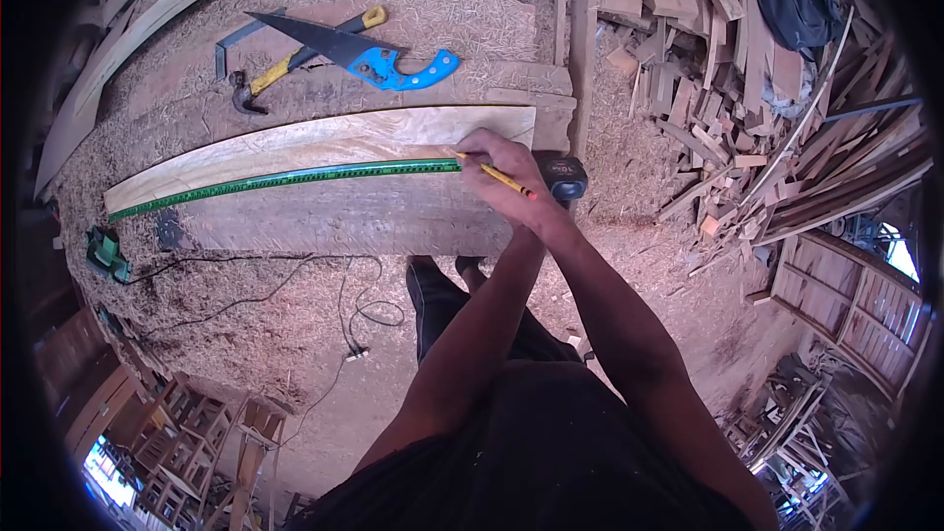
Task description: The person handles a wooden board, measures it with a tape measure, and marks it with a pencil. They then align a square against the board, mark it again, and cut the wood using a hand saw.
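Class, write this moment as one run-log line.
right hand: holding pencil, tip near plank | left hand: obscured, grip unclear | green tape: extended along plank's near edge | beyond: saw across hammer

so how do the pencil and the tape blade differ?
Colour: the pencil is mostly yellow, the tape blade green. Length: the tape blade shows far longer than the pencil. Pose: the pencil slants in the right hand; the tape blade runs along the board's near edge. Both are slim.
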Demonstrator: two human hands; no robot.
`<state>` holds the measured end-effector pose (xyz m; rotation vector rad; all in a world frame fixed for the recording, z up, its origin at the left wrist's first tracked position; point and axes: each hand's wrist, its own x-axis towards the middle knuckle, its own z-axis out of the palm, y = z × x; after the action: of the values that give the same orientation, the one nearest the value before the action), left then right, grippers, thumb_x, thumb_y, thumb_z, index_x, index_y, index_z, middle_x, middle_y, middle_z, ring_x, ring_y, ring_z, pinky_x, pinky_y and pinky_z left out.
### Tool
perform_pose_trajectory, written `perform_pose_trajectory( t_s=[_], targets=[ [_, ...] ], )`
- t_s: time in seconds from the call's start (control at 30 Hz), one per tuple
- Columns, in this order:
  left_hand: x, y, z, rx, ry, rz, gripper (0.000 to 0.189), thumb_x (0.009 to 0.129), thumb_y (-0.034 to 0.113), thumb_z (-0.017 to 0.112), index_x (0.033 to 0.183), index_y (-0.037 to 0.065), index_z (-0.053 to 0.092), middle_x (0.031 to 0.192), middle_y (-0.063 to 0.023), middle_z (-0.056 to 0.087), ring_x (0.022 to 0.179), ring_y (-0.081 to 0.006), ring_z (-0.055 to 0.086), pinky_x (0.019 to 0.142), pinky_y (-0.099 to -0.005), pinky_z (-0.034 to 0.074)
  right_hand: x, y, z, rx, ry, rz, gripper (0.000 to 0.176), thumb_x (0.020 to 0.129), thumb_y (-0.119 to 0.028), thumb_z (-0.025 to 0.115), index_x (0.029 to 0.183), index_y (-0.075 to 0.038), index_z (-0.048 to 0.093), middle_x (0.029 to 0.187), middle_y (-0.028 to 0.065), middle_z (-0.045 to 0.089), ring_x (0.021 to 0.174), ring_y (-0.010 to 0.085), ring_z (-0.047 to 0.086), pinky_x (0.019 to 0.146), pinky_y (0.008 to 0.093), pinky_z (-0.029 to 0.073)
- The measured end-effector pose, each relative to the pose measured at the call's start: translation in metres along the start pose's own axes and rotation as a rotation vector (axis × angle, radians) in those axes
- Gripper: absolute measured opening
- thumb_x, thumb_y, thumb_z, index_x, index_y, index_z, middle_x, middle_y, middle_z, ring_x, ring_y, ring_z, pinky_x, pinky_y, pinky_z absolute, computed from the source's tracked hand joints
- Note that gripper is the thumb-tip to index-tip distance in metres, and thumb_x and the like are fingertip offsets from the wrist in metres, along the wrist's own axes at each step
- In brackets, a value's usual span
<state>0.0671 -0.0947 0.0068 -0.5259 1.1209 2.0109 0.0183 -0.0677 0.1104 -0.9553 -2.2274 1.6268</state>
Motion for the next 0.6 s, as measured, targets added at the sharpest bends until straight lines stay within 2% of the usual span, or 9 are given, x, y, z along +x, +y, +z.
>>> perform_pose_trajectory(
  t_s=[0.13,0.6],
  targets=[
    [-0.002,0.004,-0.004,0.03,-0.001,-0.011,0.044,0.118,0.04,0.048,0.121,-0.001,0.065,0.109,-0.0084,0.07,0.097,-0.0188,0.068,0.085,-0.035,0.057,0.006,0.002,0.002,-0.011,-0.123,-0.074,0.019,0.102,-0.015,0.069,0.117,-0.004,0.07,0.108,0.0145,0.075,0.104,0.0272,0.075,0.092,0.0381,0.059],
    [-0.002,0.008,-0.011,0.089,-0.017,-0.043,0.043,0.118,0.04,0.048,0.116,0.0,0.065,0.103,-0.0069,0.069,0.092,-0.0178,0.067,0.081,-0.0353,0.056,0.014,0.018,-0.003,-0.091,-0.179,-0.075,0.023,0.104,-0.017,0.069,0.122,-0.003,0.071,0.109,0.0144,0.075,0.104,0.0292,0.076,0.093,0.0401,0.059]
  ],
)
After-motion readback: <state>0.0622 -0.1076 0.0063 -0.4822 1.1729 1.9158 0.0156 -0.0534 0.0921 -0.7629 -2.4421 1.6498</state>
